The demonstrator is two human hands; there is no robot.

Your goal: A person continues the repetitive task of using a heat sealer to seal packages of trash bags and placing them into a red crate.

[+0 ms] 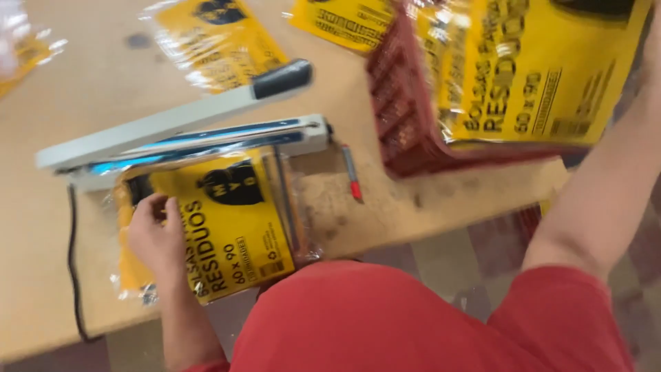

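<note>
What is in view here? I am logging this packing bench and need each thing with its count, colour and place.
heat sealer: one, pale grey with a dark handle, arm raised, on the table left of centre.
packet under the left hand: one, yellow in clear wrap, at the near table edge, its top at the sealer.
packet in the crate: one, yellow, top right.
loose packets: at least three, yellow, along the far edge; some cut off by the frame.
crate: one, dark red, right of the sealer.
pen: one, grey with a red tip, between sealer and crate.
cable: one, black, far left.
table: one, light brown.
left hand: flat on the near packet.
right hand: out of view; only the forearm shows.
</note>
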